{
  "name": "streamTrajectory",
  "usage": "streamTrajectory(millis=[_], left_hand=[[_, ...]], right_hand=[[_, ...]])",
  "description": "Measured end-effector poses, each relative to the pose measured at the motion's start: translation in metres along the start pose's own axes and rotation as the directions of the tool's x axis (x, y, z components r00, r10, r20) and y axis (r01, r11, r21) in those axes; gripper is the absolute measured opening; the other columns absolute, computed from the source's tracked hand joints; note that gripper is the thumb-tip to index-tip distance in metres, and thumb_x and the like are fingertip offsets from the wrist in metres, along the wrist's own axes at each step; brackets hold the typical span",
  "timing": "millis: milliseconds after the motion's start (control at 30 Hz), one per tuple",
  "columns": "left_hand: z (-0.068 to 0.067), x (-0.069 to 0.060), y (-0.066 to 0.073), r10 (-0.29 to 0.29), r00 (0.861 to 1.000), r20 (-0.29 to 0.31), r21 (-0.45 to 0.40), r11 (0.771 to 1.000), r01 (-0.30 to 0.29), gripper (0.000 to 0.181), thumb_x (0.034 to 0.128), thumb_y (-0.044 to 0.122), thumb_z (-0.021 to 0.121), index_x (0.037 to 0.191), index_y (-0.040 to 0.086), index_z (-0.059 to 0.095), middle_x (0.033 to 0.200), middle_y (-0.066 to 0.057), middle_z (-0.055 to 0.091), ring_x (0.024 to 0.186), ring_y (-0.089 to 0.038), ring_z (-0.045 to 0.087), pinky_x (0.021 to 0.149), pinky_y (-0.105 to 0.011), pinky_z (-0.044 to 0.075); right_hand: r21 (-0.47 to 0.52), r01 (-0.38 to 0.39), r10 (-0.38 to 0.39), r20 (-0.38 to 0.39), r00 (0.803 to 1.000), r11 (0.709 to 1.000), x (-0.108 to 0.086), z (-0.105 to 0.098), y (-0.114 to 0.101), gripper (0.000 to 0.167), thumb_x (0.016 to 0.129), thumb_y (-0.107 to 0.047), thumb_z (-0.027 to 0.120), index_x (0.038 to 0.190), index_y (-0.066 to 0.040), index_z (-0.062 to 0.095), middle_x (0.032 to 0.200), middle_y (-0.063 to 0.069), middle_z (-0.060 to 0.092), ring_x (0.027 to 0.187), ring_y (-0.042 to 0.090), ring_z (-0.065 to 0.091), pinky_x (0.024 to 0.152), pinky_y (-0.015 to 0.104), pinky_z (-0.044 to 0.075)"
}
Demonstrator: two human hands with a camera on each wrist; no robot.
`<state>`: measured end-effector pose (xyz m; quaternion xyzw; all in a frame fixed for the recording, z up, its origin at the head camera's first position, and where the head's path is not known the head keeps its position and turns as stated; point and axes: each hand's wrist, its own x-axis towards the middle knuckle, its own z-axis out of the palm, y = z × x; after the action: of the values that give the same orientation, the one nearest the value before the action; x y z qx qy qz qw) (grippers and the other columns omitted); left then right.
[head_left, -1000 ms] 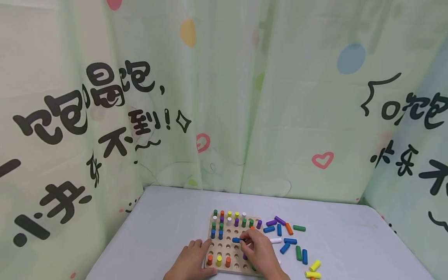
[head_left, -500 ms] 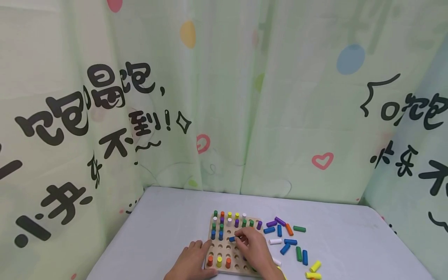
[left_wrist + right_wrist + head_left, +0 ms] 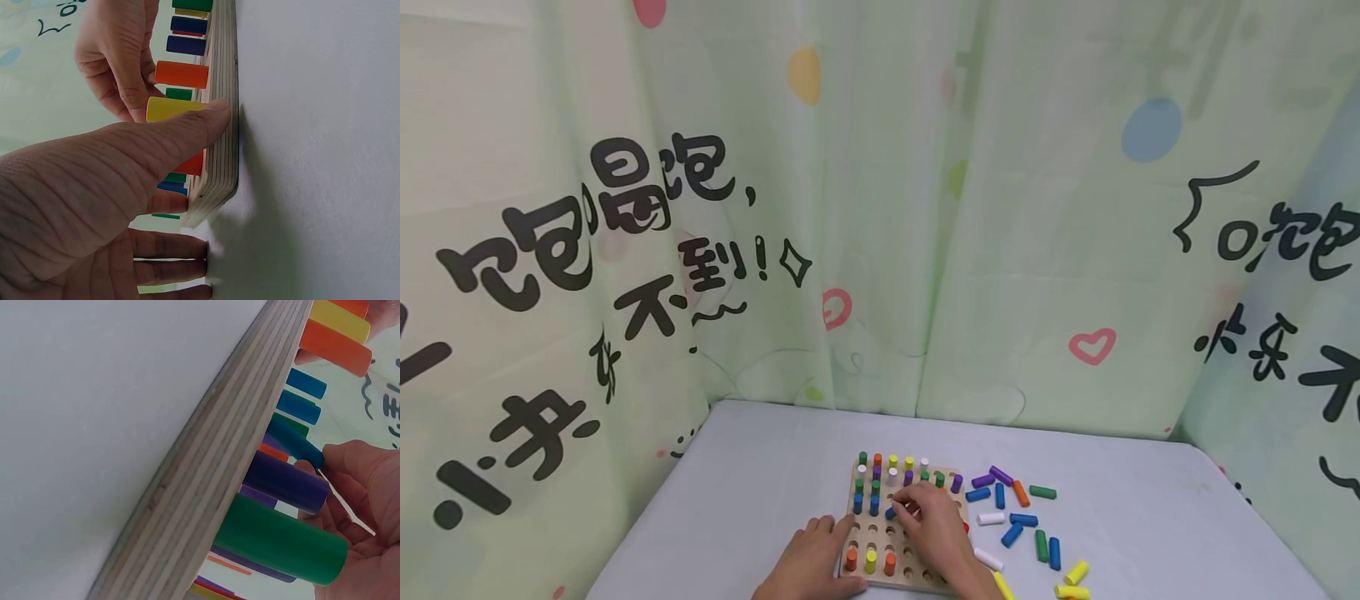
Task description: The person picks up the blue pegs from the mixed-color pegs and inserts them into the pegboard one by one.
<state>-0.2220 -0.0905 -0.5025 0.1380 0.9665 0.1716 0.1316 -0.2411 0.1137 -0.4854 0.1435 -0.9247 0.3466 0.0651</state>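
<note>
A wooden peg board (image 3: 898,582) with coloured pegs in several of its holes lies on the table. My right hand (image 3: 932,529) is over the middle of the board, pinching a blue peg (image 3: 297,445) between thumb and fingertips. That peg tilts, its lower end at the board's surface beside two standing blue pegs (image 3: 866,504); whether it is inside a hole I cannot tell. My left hand (image 3: 808,558) rests at the board's near left corner. Its thumb (image 3: 215,112) presses the front edge near a yellow peg (image 3: 169,109), and its other fingers lie straight along the left side.
Loose pegs are scattered on the table right of the board: blue pegs (image 3: 1024,520), purple pegs (image 3: 1001,475), green pegs (image 3: 1041,546), white pegs (image 3: 991,518), yellow pegs (image 3: 1072,592) and an orange peg (image 3: 1020,493). A printed curtain (image 3: 880,208) hangs behind the table.
My right hand has moved left and slightly down with the blue peg, from above the board to its surface. The left hand stays at the board's corner.
</note>
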Motion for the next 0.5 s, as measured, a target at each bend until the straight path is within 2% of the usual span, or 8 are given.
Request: streamTrajectory(millis=[200,500], left_hand=[[-0.0013,-0.0019,0.0009,0.004,1.0,-0.001,0.003,1.0,-0.004,0.076,0.0806,0.053,0.083,0.139,0.01,0.059,0.121,-0.017,0.063,0.11,-0.033,0.059,0.098,-0.055,0.05],[-0.0015,-0.0027,0.0023,-0.007,1.0,-0.004,0.0,1.0,0.007,0.078,0.0801,0.053,0.083,0.14,0.01,0.058,0.122,-0.017,0.063,0.111,-0.034,0.059,0.1,-0.056,0.05]], right_hand=[[-0.01,-0.018,0.018,0.003,1.0,1.0,0.0032,0.0005,0.0001,0.009,0.095,-0.012,0.073,0.103,-0.009,0.077,0.092,-0.005,0.067,0.078,0.006,0.056,0.066,0.02,0.051],[0.01,0.005,-0.004,-0.038,0.999,1.0,0.0045,0.006,0.0016,0.016,0.093,-0.008,0.075,0.109,-0.005,0.075,0.098,0.001,0.071,0.079,0.006,0.06,0.067,0.02,0.053]])
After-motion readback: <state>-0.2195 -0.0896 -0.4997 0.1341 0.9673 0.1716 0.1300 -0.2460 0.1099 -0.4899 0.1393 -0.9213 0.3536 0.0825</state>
